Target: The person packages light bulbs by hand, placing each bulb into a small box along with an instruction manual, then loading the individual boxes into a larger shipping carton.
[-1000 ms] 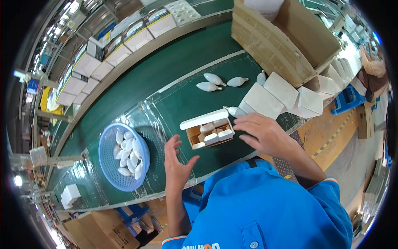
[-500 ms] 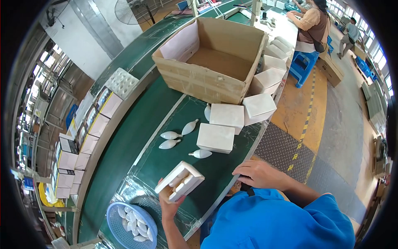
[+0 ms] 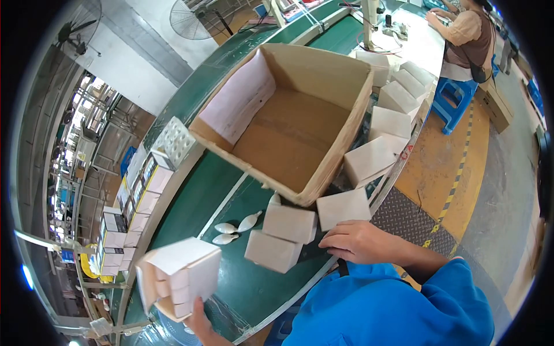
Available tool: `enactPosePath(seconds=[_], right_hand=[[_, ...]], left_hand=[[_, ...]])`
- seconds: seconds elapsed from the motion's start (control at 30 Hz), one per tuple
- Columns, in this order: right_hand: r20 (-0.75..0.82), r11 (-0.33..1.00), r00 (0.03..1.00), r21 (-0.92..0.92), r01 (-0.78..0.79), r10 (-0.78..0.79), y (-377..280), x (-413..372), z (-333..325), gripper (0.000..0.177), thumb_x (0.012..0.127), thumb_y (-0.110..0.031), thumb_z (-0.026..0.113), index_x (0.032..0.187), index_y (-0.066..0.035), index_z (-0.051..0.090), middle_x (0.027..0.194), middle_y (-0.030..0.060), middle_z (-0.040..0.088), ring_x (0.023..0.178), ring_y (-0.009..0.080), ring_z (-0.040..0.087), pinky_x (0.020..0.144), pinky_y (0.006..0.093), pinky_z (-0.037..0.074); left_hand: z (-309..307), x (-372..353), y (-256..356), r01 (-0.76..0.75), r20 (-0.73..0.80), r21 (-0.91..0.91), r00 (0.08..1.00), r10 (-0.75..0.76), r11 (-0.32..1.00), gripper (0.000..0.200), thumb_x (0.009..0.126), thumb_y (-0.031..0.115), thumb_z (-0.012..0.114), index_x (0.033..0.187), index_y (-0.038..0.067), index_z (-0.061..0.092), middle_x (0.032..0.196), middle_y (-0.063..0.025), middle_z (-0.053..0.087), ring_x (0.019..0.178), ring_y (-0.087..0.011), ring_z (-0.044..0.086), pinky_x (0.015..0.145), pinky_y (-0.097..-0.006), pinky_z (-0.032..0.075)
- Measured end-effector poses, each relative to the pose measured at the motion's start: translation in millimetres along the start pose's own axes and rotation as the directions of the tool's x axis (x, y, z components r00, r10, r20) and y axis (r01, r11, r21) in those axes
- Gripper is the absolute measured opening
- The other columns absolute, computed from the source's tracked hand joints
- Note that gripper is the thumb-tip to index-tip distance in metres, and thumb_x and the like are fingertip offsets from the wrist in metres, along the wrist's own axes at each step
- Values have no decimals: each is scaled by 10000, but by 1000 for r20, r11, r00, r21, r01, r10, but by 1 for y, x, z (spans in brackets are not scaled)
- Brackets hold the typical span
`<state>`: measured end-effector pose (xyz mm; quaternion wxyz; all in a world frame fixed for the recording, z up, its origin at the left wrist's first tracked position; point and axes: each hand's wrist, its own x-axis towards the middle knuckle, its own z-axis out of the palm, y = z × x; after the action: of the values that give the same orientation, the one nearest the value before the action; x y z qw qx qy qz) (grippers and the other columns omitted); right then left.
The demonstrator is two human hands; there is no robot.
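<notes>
My left hand [image 3: 200, 323] grips an open-topped white cardboard box [image 3: 199, 271] by its lower side; the box is tilted, and pale inserts show inside it. My right hand [image 3: 360, 241] is at the belt's near edge, fingers loosely extended and holding nothing, just below a white box [image 3: 344, 210]. Two more white boxes, one farther [image 3: 289, 224] and one nearer [image 3: 272, 251], lie left of it. Several white candle-shaped bulbs [image 3: 249, 221] rest on the green belt. The blue basket [image 3: 173, 328] is mostly hidden behind the held box.
A large open carton [image 3: 283, 132] stands on the belt [image 3: 199, 190]. More white boxes [image 3: 390, 124] line its right side. Packed boxes [image 3: 138, 202] and a white tray with round holes [image 3: 175, 141] line the far rail. A person [image 3: 470, 37] sits at the bench beyond.
My left hand has moved left with the box, turning it and bringing it over the basket. The view has shifted, so the carton appears larger and lower. My right hand stays near the edge.
</notes>
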<state>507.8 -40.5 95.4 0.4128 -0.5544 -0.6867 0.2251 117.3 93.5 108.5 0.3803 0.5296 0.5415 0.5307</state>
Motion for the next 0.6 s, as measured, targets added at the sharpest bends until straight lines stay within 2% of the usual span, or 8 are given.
enactPosePath(seconds=[0.13,0.2,0.3,0.33,0.4,0.43,0.53,0.6], right_hand=[[-29,999,999,-28,23,-24,27,-10,-45,163,746,-77,636,899,-20,624,825,113,616,799,273,598,714,367,494],[-71,1000,997,-16,10,-11,36,-17,-57,174,747,-73,632,913,-19,626,836,125,615,801,276,599,719,366,495],[-126,997,990,-25,-69,66,43,-30,-69,190,745,-70,630,928,-19,622,862,124,619,809,280,600,728,366,496],[-145,996,987,-33,-79,73,45,-35,-72,190,745,-70,630,928,-19,622,862,124,619,809,280,600,728,366,496],[-187,990,973,7,-140,139,48,-47,-76,200,735,-70,631,930,-26,618,871,122,619,816,286,601,722,368,496],[-200,988,969,-3,-152,149,53,-53,-78,200,735,-70,631,930,-26,618,871,122,619,816,286,601,722,368,496],[-239,974,949,-49,-223,206,64,-73,-92,207,727,-75,632,930,-38,617,869,118,621,820,290,604,716,371,497],[-291,943,917,-106,-316,274,68,-84,-107,204,724,-77,630,926,-46,619,862,115,622,814,292,604,710,372,499]], left_hand=[[93,32,67,-20,-49,19,999,21,1000,728,698,-66,629,1342,-50,291,1303,-159,425,1150,-278,468,972,-382,390],[151,45,94,-89,48,-22,995,90,996,690,713,-56,634,1326,-60,316,1287,-154,442,1124,-255,489,956,-369,404],[236,70,116,-134,338,-10,932,129,991,690,724,-46,646,1333,-30,322,1275,-140,454,1143,-221,470,976,-340,377],[265,78,117,-152,428,-52,890,159,987,694,725,-44,651,1335,-21,323,1269,-135,460,1149,-215,465,985,-331,366],[317,93,115,-234,550,0,812,196,972,757,727,47,687,1354,-16,268,1267,-129,456,1136,-227,476,978,-359,373],[340,97,112,-233,564,-13,801,200,972,757,727,47,687,1354,-16,268,1267,-129,456,1136,-227,476,978,-359,373],[397,107,91,-152,579,83,812,77,985,834,693,19,707,1367,-2,218,1320,-159,378,1191,-256,421,1003,-347,334],[421,114,70,-313,585,259,804,110,914,903,648,61,749,1355,-15,192,1316,-183,338,1196,-279,405,1000,-354,331]])
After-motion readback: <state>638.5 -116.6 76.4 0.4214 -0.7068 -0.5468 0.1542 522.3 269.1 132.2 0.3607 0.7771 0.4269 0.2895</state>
